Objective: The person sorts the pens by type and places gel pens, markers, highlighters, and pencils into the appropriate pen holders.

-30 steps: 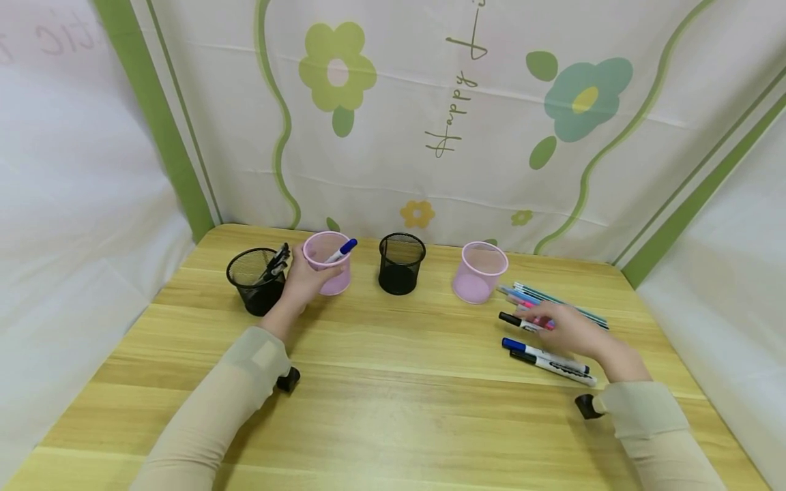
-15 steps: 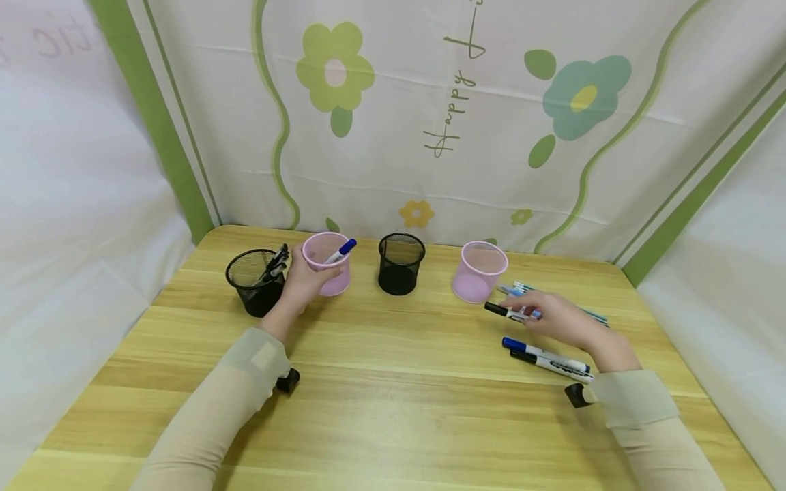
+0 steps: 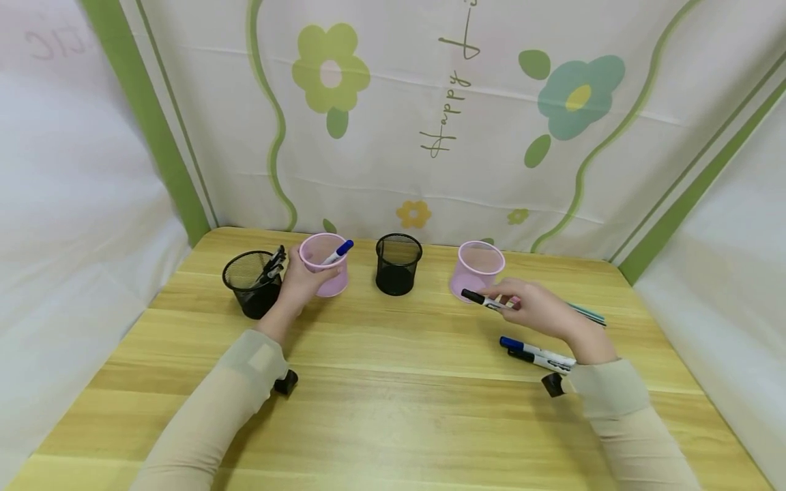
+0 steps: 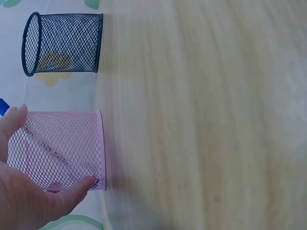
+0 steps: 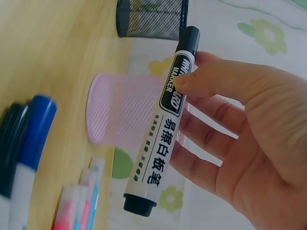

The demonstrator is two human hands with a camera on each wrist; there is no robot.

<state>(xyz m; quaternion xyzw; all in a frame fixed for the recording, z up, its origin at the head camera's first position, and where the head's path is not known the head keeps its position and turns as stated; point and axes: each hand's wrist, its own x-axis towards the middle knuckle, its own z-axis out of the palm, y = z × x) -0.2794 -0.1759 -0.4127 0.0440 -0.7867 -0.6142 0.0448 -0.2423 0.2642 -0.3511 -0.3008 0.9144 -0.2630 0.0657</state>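
Note:
My left hand (image 3: 301, 278) grips the left pink mesh pen cup (image 3: 336, 281), which stands upright on the table with a blue-capped marker (image 3: 337, 252) leaning inside. In the left wrist view, thumb and fingers curve round the cup's mesh wall. Above the table at the right, my right hand (image 3: 535, 309) pinches a black-capped whiteboard marker (image 5: 165, 120) between thumb and fingers. That marker is in front of the right pink mesh cup (image 3: 480, 262). Below the right hand lie a blue-capped marker (image 3: 512, 343) and a black-capped marker (image 3: 522, 354).
A black mesh cup (image 3: 396, 273) stands between the pink ones. At the far left, another black mesh cup (image 3: 254, 298) holds several black pens (image 3: 272, 267). Teal pencils (image 3: 587, 314) and pink and blue pens (image 5: 86, 196) lie behind the right hand. A printed curtain (image 3: 393, 136) hangs behind.
My right hand has lifted the black-capped marker from beside the pens and carried it left towards the right pink cup. The left hand keeps its grip on the left pink cup.

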